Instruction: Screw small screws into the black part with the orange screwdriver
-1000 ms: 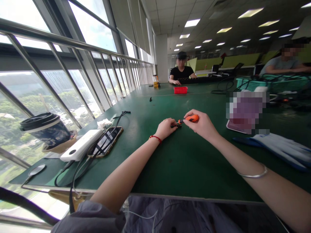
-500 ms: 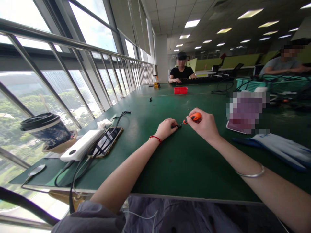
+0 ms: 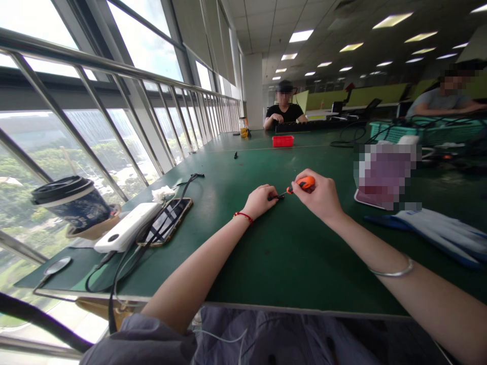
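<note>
My left hand [image 3: 261,201] rests on the green table, its fingers closed on a small black part [image 3: 280,197] whose kind I cannot make out. To its right, my right hand [image 3: 318,194] grips an orange and black screwdriver [image 3: 304,183] by the handle. The thin metal shaft slants down to the left, and its tip meets or nearly meets the black part; the exact contact is too small to tell. My fingers hide most of the black part and some of the handle.
On the left lie a phone [image 3: 167,223], a white power bank [image 3: 127,228], cables and a lidded cup [image 3: 74,205]. Gloves [image 3: 441,230] lie right. A red tray [image 3: 283,141] stands ahead, a teal basket [image 3: 429,132] back right. Two people sit beyond, one [image 3: 285,112] facing me.
My right hand has shifted slightly right with the screwdriver, baring more of its shaft, then stayed nearly still. My left hand keeps its place. The person opposite has moved a hand.
</note>
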`<move>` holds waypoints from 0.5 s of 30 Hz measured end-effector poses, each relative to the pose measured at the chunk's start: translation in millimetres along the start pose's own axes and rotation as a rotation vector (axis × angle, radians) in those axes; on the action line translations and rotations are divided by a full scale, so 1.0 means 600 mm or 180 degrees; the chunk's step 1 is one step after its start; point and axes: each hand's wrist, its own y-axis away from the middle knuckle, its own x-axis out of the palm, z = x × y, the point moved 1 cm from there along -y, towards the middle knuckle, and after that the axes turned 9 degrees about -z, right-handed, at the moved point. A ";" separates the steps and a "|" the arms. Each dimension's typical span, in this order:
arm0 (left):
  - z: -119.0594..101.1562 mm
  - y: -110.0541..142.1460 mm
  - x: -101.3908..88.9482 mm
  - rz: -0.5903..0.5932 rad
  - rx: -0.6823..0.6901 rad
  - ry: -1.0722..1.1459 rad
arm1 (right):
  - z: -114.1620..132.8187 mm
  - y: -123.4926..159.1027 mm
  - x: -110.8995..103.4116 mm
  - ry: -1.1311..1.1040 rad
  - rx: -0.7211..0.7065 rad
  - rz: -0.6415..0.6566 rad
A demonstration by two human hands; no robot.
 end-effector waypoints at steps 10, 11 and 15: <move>-0.001 0.000 -0.001 -0.0017 0.0079 -0.0040 | -0.001 -0.002 0.000 0.0377 -0.0013 0.0073; -0.001 0.000 -0.001 -0.0019 0.0111 -0.0060 | 0.000 -0.002 -0.001 0.0406 -0.0022 0.0088; -0.001 0.001 -0.001 -0.0028 0.0210 -0.0096 | 0.003 0.001 0.000 0.0357 -0.0034 0.0138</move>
